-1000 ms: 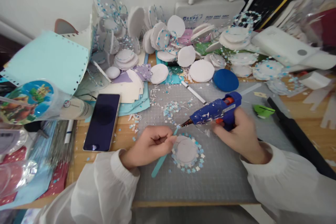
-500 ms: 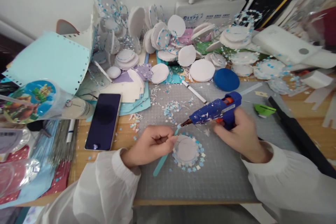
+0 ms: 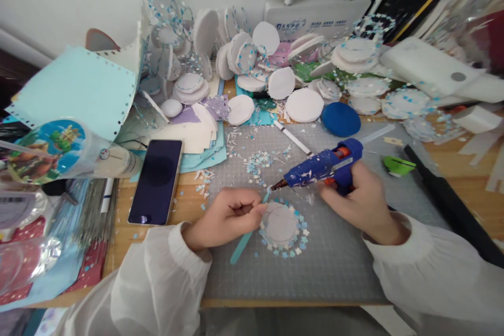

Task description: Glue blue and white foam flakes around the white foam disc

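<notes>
My left hand [image 3: 232,215] is closed in a pinch on slim teal tweezers [image 3: 244,244], whose tip points up and right. Gripped in my right hand [image 3: 358,197] is a blue hot glue gun [image 3: 311,169] flecked with white scraps. Its nozzle meets the tweezers' tip, or comes very close; anything tiny held there is too small to name. Just below, on the grey cutting mat [image 3: 326,273], lies a round white disc [image 3: 281,224] ringed by small blue and white stars. A pile of loose stars [image 3: 258,163] lies beyond the nozzle.
Many white discs and star garlands crowd the back, near a blue round lid [image 3: 340,119]. A phone [image 3: 156,181] and a plastic cup [image 3: 63,149] stand left. A white pen [image 3: 293,138], a green clip-like piece [image 3: 398,166] and a long black tool [image 3: 449,205] lie around the mat.
</notes>
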The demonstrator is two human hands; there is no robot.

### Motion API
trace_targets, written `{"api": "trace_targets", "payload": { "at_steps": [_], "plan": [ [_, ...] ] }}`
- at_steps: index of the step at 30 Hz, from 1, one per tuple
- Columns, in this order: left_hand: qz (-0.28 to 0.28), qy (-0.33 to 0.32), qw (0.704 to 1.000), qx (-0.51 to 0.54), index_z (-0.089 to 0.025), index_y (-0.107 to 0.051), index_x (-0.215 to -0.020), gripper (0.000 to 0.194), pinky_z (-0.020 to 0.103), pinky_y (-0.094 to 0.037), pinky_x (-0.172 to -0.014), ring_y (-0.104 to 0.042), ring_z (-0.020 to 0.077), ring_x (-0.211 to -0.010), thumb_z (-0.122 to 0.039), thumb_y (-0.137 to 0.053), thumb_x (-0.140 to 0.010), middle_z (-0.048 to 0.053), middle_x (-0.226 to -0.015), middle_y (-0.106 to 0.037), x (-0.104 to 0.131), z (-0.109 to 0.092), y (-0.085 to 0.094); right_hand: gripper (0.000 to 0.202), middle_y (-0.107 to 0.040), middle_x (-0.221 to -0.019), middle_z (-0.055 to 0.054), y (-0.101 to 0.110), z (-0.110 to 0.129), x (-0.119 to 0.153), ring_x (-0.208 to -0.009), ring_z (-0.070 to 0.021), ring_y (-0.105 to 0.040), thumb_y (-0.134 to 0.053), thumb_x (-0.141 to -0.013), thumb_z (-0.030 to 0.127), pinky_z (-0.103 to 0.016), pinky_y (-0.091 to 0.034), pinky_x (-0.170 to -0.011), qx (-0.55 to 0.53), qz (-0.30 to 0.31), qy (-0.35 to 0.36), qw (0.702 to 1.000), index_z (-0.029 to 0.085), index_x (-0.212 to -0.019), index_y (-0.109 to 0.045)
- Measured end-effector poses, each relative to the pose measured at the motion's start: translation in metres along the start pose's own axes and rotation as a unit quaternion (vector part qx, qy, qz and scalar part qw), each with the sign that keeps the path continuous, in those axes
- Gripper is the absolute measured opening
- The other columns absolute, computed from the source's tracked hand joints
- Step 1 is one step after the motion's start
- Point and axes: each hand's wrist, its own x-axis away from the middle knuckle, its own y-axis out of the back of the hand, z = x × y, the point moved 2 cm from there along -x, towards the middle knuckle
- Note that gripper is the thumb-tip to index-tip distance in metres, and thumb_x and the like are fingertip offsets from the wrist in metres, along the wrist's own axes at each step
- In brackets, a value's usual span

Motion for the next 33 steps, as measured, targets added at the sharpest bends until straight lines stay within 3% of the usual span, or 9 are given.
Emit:
{"api": "trace_targets", "payload": {
  "at_steps": [16, 20, 23, 29, 33],
  "plan": [
    [-0.003, 0.001, 1.000, -0.004, -0.016, -0.036, -0.055, 0.042, 0.020, -0.021, -0.044, -0.026, 0.0062, -0.050, -0.037, -0.048, -0.090, -0.004, -0.054, -0.033, -0.001, -0.001, 0.000, 0.014, -0.044, -0.046, 0.006, 0.000, -0.003, 0.001, -0.039, -0.0119, -0.039, -0.056, -0.065, 0.029, -0.025, -0.030, -0.041, 0.035, -0.006, 0.001, 0.999, 0.024, -0.067, -0.044],
    [-0.006, 0.002, 1.000, -0.010, -0.016, -0.037, -0.055, 0.042, 0.020, -0.021, -0.044, -0.027, 0.0063, -0.050, -0.037, -0.048, -0.089, -0.004, -0.054, -0.033, -0.001, 0.000, 0.000, 0.017, -0.045, -0.048, 0.006, -0.001, -0.004, 0.003, -0.040, -0.0125, -0.041, -0.061, -0.064, 0.031, -0.026, -0.034, -0.043, 0.048, -0.035, 0.020, 0.998, 0.024, -0.068, -0.046],
    [-0.006, 0.005, 1.000, -0.009, -0.016, -0.036, -0.055, 0.043, 0.021, -0.020, -0.044, -0.026, 0.0064, -0.050, -0.037, -0.048, -0.089, -0.005, -0.054, -0.031, 0.000, 0.001, 0.001, 0.025, -0.047, -0.049, 0.006, -0.001, -0.004, 0.003, -0.041, -0.0128, -0.043, -0.068, -0.064, 0.035, -0.026, -0.035, -0.043, 0.039, -0.048, -0.015, 0.998, 0.024, -0.067, -0.045],
    [-0.023, -0.006, 0.999, -0.022, -0.016, -0.038, -0.053, 0.043, 0.021, -0.022, -0.046, -0.028, 0.0071, -0.051, -0.039, -0.047, -0.089, -0.004, -0.053, -0.031, 0.000, 0.001, 0.002, 0.027, -0.059, -0.063, -0.001, 0.018, -0.021, -0.005, -0.055, -0.0173, -0.055, -0.073, -0.067, 0.038, -0.030, -0.045, -0.055, 0.014, -0.129, -0.105, 0.986, 0.020, -0.079, -0.056],
    [-0.037, -0.008, 0.999, -0.034, -0.015, -0.040, -0.052, 0.045, 0.021, -0.022, -0.047, -0.028, 0.0071, -0.050, -0.042, -0.047, -0.087, -0.005, -0.051, -0.029, 0.000, -0.003, 0.004, 0.029, -0.067, -0.085, -0.012, 0.045, -0.048, 0.002, -0.077, -0.0253, -0.064, -0.071, -0.070, 0.034, -0.037, -0.049, -0.071, 0.052, -0.213, -0.096, 0.971, 0.018, -0.093, -0.063]
  ]
}}
